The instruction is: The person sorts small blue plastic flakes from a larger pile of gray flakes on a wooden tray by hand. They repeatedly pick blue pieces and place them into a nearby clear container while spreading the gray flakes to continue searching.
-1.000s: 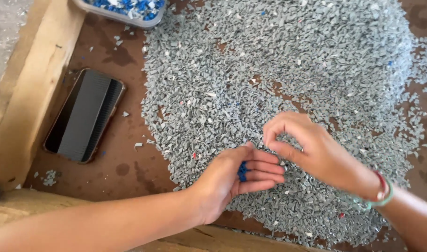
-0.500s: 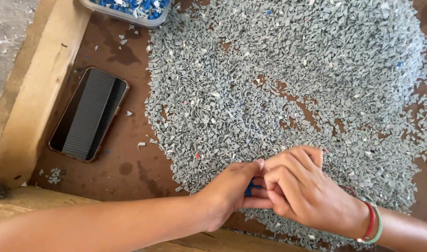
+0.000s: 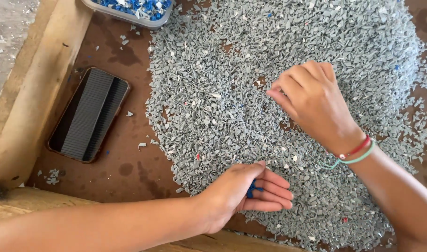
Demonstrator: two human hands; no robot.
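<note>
I'm watching left hand [image 3: 244, 196] lying half-cupped at lower centre of frame, cradling small blue plastic chips [image 3: 253, 189] against palm. Right hand [image 3: 311, 100] at centre right, fingertips pressed together, pinching into wide heap of grey plastic flakes [image 3: 251, 79]. Black phone [image 3: 88, 114] lying at left; grey tray of blue chips [image 3: 131, 10] sitting at upper left.

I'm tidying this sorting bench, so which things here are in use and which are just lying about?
In use:
- grey plastic flakes, spread in a heap
- blue flakes, cupped in the left hand
- right hand, fingers pinching at the heap
- tray of blue flakes, at the top edge

Lying about:
- phone, flat beside the heap
- wooden frame
</note>
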